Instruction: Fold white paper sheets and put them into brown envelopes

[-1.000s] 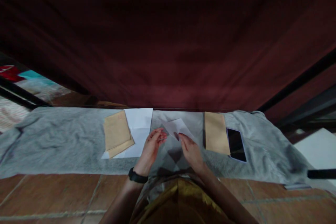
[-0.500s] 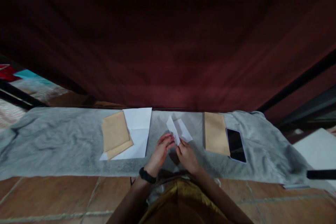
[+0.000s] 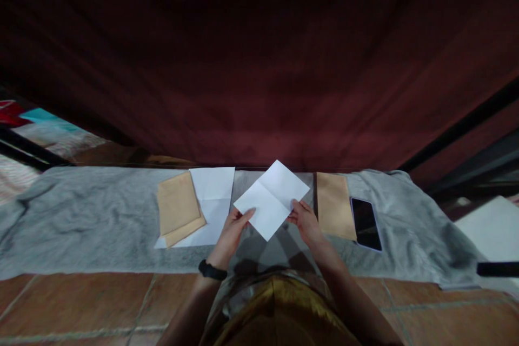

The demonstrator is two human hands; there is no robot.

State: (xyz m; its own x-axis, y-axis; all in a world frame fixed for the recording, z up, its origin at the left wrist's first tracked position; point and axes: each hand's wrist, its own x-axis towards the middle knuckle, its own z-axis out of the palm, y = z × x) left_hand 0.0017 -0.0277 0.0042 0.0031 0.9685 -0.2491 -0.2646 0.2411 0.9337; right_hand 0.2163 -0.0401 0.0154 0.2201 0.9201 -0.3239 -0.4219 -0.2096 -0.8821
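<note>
A white sheet of paper [image 3: 265, 206] with a crease across its middle is spread above the grey cloth, turned so a corner points toward me. My left hand [image 3: 235, 227] pinches its left side, thumb on top and fingers beneath. On the right side, my right hand [image 3: 303, 219] grips the same sheet in a like way. Left of it, tan envelopes [image 3: 179, 203] lie partly over a larger creased white sheet [image 3: 214, 211]. To the right rests another tan envelope [image 3: 334, 206], with a phone [image 3: 365, 223] beside it, screen dark.
The grey cloth [image 3: 89, 216] covers a long narrow surface. Behind it hangs a dark red curtain [image 3: 259, 92]. Black bars [image 3: 462, 130] slant at both sides. A white panel [image 3: 490, 230] stands at far right, and terracotta tiles [image 3: 89, 303] show below.
The sheet has gone from folded and nearly edge-on to opened out flat toward me. My hands have moved apart, left hand leftward and right hand rightward.
</note>
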